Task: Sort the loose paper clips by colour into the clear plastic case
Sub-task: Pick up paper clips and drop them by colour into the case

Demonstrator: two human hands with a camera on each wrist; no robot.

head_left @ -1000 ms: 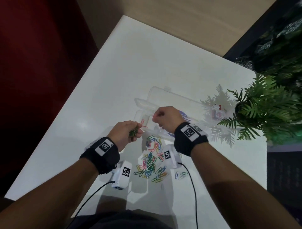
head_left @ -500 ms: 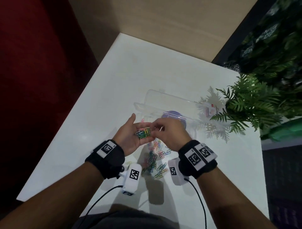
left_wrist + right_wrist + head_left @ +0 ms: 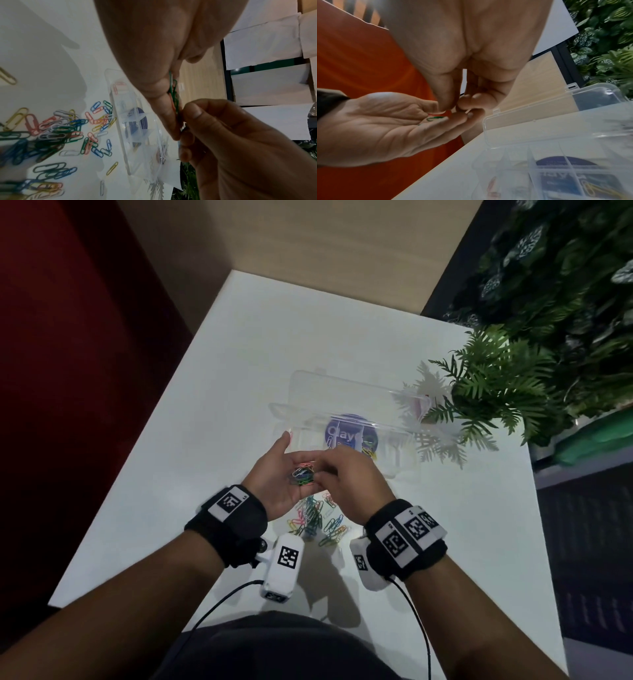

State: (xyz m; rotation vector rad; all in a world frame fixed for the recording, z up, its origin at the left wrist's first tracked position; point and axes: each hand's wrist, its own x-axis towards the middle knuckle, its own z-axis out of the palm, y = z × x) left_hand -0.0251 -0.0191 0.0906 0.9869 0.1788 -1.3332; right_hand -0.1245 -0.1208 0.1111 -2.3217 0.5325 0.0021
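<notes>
Clear plastic case (image 3: 346, 419) lies open on the white worktop (image 3: 260, 344) with only a few clips inside — most work is left. A big mixed pile (image 3: 317, 517) waits nearby. The left hand (image 3: 284, 474) lies flat, cupping a small bunch (image 3: 302, 474); the right hand (image 3: 349, 477) pinches one clip there.

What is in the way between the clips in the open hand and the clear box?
Nothing visible. The left hand cups a bunch of paper clips just in front of the clear plastic case, whose lid stands open. The right hand pinches at the bunch, beside that path, not across it.
</notes>
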